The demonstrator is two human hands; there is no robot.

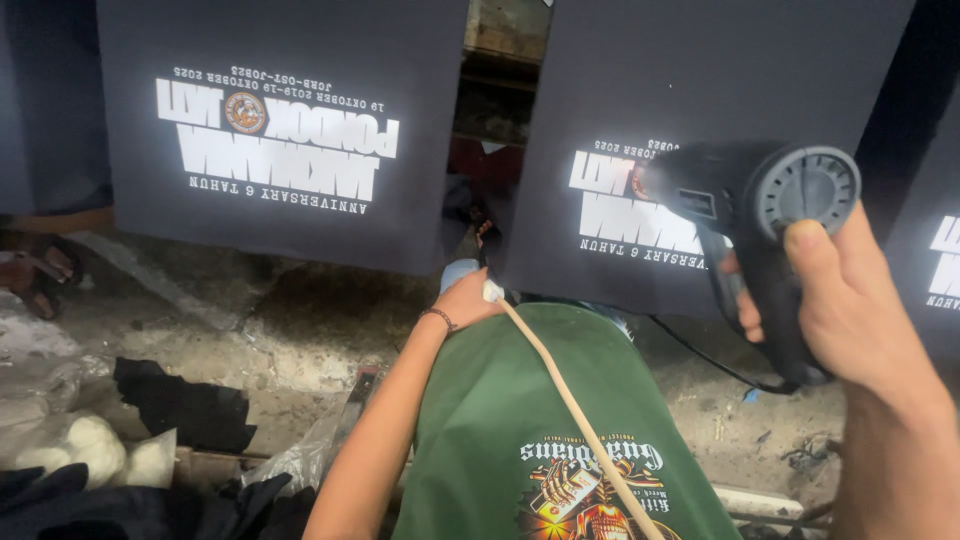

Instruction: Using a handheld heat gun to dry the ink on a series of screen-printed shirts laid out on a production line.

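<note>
Holding a black heat gun (760, 215) in my right hand (850, 300), at about 3 o'clock in the head view. Fingers are fully wrapped round the grip, thumb lying up the rear housing beside the round grey end cap. Nozzle points toward 9 o'clock at the white print on the dark shirt panel (690, 110).

Handling, as I judge it: rigid plastic body, moderate weight, front-heavy. Take it by the pistol grip only; the nozzle end is likely hot. Its black cord (700, 355) trails down toward 5 o'clock and could snag.

Left hand (470, 298), near centre, is closed on the top of a pale wooden stick (580, 420) that runs down to 6 o'clock across my green shirt (500, 420). Stick looks light and stiff.

A second printed panel (280, 120) sits at 11 o'clock.
</note>
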